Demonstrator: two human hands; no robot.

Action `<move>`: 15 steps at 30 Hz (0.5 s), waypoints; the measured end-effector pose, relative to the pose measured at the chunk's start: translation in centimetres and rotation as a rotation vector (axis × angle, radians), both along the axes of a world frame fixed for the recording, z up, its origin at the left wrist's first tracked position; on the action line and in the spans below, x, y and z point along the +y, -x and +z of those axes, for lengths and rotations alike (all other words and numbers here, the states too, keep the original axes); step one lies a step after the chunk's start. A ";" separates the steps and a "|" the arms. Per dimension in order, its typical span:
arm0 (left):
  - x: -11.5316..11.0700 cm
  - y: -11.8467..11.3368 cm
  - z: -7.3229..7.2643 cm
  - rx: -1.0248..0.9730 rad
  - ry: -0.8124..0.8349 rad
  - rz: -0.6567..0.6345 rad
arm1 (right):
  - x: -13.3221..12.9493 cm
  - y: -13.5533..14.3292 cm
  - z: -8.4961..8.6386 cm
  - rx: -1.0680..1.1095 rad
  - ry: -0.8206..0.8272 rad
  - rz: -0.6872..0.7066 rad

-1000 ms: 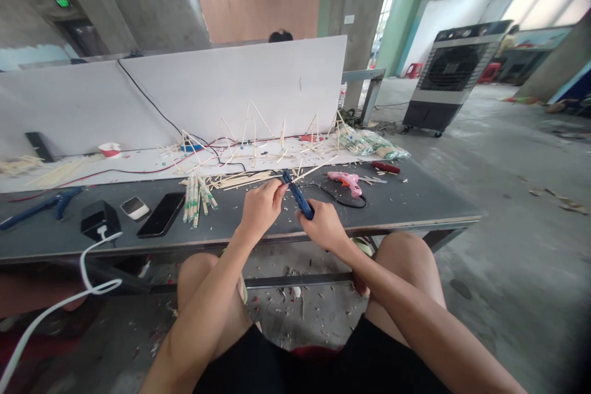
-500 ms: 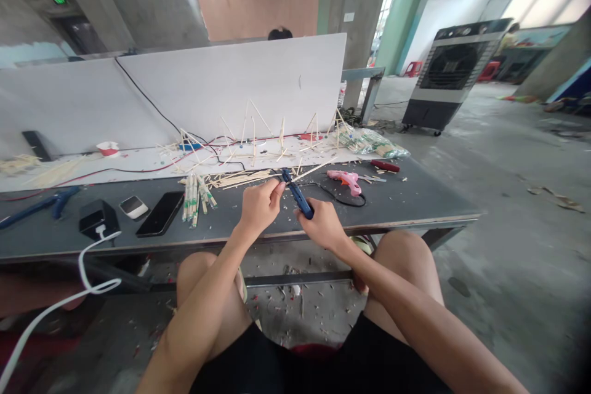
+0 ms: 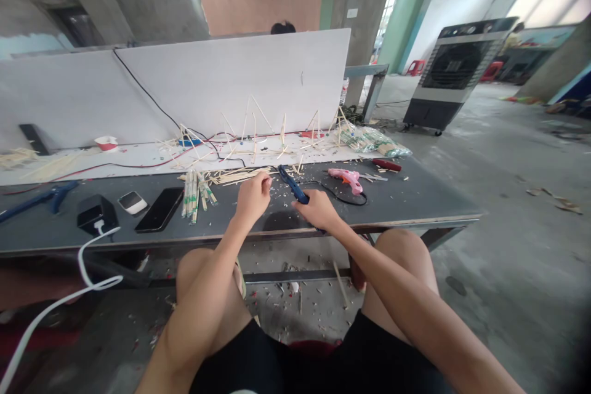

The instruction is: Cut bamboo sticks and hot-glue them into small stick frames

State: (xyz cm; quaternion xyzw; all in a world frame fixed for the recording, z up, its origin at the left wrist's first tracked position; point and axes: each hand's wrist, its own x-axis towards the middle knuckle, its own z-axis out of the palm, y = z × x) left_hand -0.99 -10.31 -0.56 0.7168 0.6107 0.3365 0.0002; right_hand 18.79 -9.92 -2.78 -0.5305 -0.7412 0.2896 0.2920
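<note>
My left hand (image 3: 253, 198) is raised just above the table's front part, thumb and fingers pinched together. Whatever the pinch holds, if anything, is too small or hidden to name. My right hand (image 3: 318, 209) is wrapped round the handle of a dark blue cutter (image 3: 292, 184), whose tip points away from me and to the left, close to my left fingertips but apart from them. Below the table edge, between my knees, a pale wooden stick (image 3: 341, 285) shows against the floor. Behind my left hand lie loose wooden sticks (image 3: 237, 176) and wrapped stick bundles (image 3: 196, 194).
A pink glue gun (image 3: 346, 178) and a red-handled tool (image 3: 386, 165) lie at right. Stick frames (image 3: 283, 132) stand by the white board (image 3: 231, 83). On the left are a phone (image 3: 160, 209), a black charger (image 3: 96, 215) and a blue tool (image 3: 41, 202).
The long stick at the cutter's tip has left it, and a stick now shows below the table edge. My left hand has drawn back left from the cutter.
</note>
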 end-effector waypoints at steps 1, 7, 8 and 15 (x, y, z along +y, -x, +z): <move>0.3 0.3 -0.1 -0.009 0.034 0.009 | 0.5 0.0 0.0 0.024 0.028 0.004; 1.7 2.5 -0.6 0.024 0.287 0.053 | 1.3 -1.0 0.0 0.137 0.095 -0.058; 1.9 2.8 -0.7 0.041 0.321 0.066 | 1.2 -1.2 0.0 0.137 0.087 -0.058; 3.1 3.8 -1.9 0.221 0.385 0.252 | 0.0 -2.7 0.3 0.138 0.086 -0.060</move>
